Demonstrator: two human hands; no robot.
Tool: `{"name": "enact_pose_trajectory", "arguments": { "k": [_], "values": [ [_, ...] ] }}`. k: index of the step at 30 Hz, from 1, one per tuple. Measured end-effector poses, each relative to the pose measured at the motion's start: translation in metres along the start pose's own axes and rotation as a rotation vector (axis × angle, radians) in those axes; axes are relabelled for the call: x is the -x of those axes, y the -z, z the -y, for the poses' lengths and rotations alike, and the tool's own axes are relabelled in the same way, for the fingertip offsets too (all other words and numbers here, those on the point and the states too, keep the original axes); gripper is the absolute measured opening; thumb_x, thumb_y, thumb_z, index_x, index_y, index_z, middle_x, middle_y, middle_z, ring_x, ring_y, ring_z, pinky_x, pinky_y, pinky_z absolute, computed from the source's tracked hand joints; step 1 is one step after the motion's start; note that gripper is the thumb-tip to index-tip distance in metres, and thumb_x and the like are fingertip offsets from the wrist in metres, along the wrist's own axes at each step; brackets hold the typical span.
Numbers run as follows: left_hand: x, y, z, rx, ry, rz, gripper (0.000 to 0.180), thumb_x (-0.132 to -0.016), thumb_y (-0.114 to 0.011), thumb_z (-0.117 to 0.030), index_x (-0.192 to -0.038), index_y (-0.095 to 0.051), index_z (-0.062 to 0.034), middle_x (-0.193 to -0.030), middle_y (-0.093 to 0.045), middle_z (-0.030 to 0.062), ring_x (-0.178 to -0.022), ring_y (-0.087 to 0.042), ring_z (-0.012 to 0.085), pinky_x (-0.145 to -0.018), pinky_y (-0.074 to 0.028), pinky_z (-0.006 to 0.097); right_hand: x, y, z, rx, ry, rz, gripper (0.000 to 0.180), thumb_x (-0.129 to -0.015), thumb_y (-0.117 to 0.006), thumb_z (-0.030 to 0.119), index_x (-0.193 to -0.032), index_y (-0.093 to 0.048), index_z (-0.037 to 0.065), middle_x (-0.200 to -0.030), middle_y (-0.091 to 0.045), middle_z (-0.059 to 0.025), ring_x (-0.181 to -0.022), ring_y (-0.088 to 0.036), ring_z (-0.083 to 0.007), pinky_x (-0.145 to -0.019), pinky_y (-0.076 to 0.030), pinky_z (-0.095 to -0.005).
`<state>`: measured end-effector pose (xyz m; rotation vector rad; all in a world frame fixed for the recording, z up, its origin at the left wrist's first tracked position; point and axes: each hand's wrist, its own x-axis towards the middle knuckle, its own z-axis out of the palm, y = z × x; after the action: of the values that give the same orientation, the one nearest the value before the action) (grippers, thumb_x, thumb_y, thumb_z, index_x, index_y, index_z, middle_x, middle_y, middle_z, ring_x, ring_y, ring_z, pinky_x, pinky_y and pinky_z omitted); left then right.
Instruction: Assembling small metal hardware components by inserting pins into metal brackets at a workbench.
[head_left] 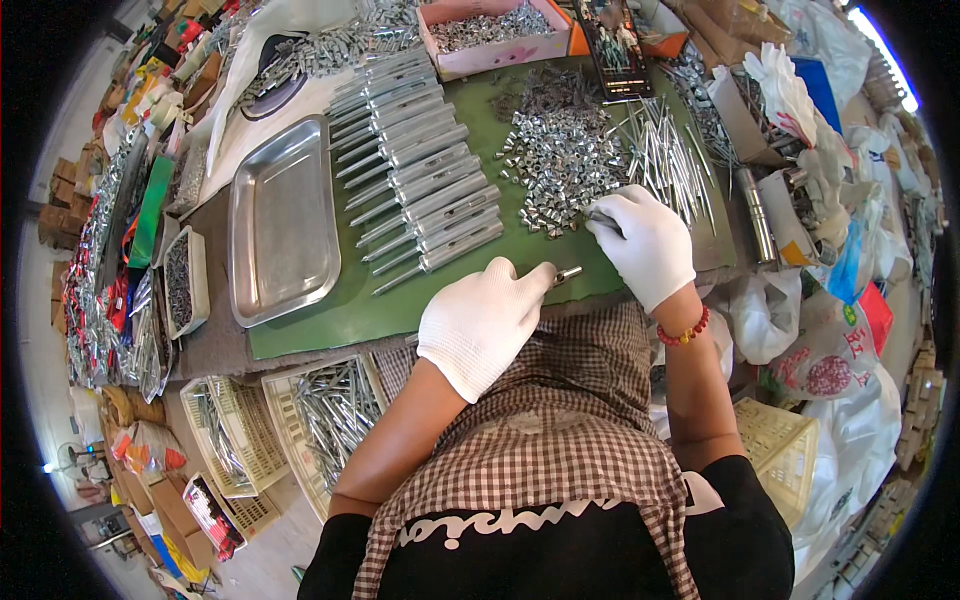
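Note:
My left hand (pixel 485 325), in a white glove, is closed around a slim metal tube whose shiny end (pixel 568 273) sticks out past the thumb toward the right. In a matching glove, my right hand (pixel 648 250) pinches its fingers together beside a pile of small silver metal caps (pixel 565 165); whatever it may hold is hidden. Left of the caps, metal tubes with thin rods (pixel 430 205) lie side by side in a long row on the green mat (pixel 340 335). Loose thin metal rods (pixel 672 165) are heaped beyond my right hand.
An empty-looking steel tray (pixel 285 225) lies left of the row. Behind stands a pink box (pixel 490 55) of small metal parts, near dark wiry pieces (pixel 540 92). A metal cylinder (pixel 757 215) sits at the right. Below the table edge are crates (pixel 275 385) of metal tubes.

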<state>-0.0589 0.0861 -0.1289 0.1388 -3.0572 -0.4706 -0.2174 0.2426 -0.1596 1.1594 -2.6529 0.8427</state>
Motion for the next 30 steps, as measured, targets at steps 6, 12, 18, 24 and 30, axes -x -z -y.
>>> {"name": "enact_pose_trajectory", "arguments": {
  "k": [6, 12, 18, 24, 30],
  "values": [
    [0.000, 0.001, 0.000, -0.011, -0.010, 0.045, 0.027, -0.093, -0.058, -0.021, -0.120, -0.061, -0.0191, -0.084, -0.060, 0.0134, -0.068, -0.067, 0.0316, -0.057, -0.055, 0.043, 0.008, 0.004, -0.002, -0.017, -0.067, -0.009, 0.011, -0.081, -0.075, 0.017, -0.089, -0.074, 0.009, -0.086, -0.066, -0.0076, -0.078, -0.067, -0.0287, -0.068, -0.053, -0.0367],
    [0.001, -0.001, -0.001, -0.005, 0.011, 0.005, 0.024, -0.092, -0.058, -0.023, -0.116, -0.063, -0.0233, -0.080, -0.056, 0.0108, -0.065, -0.062, 0.0315, -0.056, -0.050, 0.042, 0.008, 0.004, 0.000, -0.065, -0.022, -0.016, 0.010, -0.085, -0.070, 0.020, -0.092, -0.072, 0.013, -0.088, -0.066, -0.0073, -0.079, -0.066, -0.0304, -0.069, -0.053, -0.0403],
    [0.000, -0.003, 0.002, 0.006, 0.011, 0.006, 0.023, -0.093, -0.057, -0.023, -0.115, -0.063, -0.0225, -0.080, -0.056, 0.0111, -0.065, -0.062, 0.0319, -0.057, -0.050, 0.043, 0.009, 0.006, 0.007, -0.104, -0.023, 0.018, 0.010, -0.084, -0.070, 0.017, -0.093, -0.072, 0.013, -0.089, -0.066, -0.0077, -0.078, -0.067, -0.0299, -0.069, -0.054, -0.0390],
    [-0.001, -0.003, 0.001, 0.010, 0.019, 0.008, 0.023, -0.093, -0.057, -0.024, -0.115, -0.063, -0.0223, -0.082, -0.057, 0.0112, -0.066, -0.062, 0.0321, -0.058, -0.050, 0.043, 0.025, 0.015, 0.023, -0.312, -0.019, 0.122, 0.010, -0.083, -0.073, 0.014, -0.092, -0.072, 0.010, -0.087, -0.065, -0.0086, -0.076, -0.066, -0.0279, -0.068, -0.053, -0.0355],
    [0.000, -0.001, 0.000, 0.017, 0.020, 0.010, 0.023, -0.093, -0.057, -0.024, -0.116, -0.063, -0.0230, -0.083, -0.058, 0.0106, -0.067, -0.063, 0.0317, -0.059, -0.051, 0.042, 0.032, 0.003, 0.031, -0.231, 0.152, 0.066, 0.013, -0.079, -0.071, 0.011, -0.092, -0.068, 0.012, -0.089, -0.065, -0.0077, -0.080, -0.066, -0.0309, -0.068, -0.053, -0.0414]
  ]
}}
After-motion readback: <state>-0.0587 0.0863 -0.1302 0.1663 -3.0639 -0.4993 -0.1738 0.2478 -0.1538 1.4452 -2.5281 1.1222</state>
